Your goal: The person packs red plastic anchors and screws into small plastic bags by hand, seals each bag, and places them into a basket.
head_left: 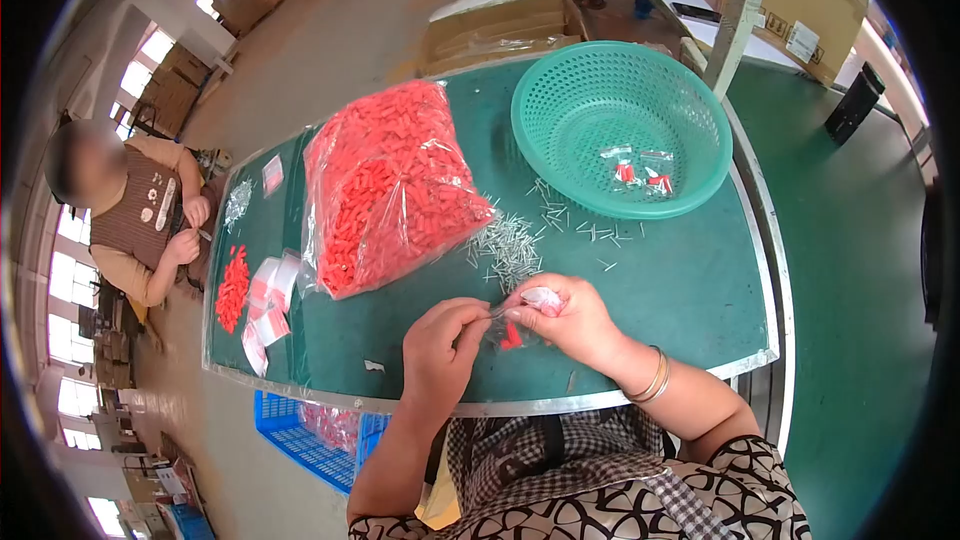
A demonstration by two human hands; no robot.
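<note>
A small clear bag (497, 342) with red pieces (511, 335) inside is held just above the near edge of the green table (620, 350). Its upper edge is pinched between the thumb and fingers of the left hand (440, 345), which are pressed together. The bag is gripped from the other side by the right hand (575, 320), whose thumb and fingers are also closed on it; a whitish crumpled bundle (543, 300) is tucked in the same hand. Whether a pin is held between the fingertips cannot be told.

Beyond the hands, a large clear bag (390, 185) is filled with red plugs, its lower right corner just beside a heap of metal pins (510, 250). To its right, a round green basket (545, 130) is set on the table, tilted in view; small packets (658, 183) with red contents are held on its floor, and loose pins are scattered below its rim.

At the table's left end, flat printed bags (270, 325) are laid beside a pile of red plugs (232, 290), near a seated co-worker (145, 200). Below the table edge, clear bags with reddish contents (330, 427) are held in a blue crate (290, 443). Behind the table, an open cardboard box (500, 30) is seen.
</note>
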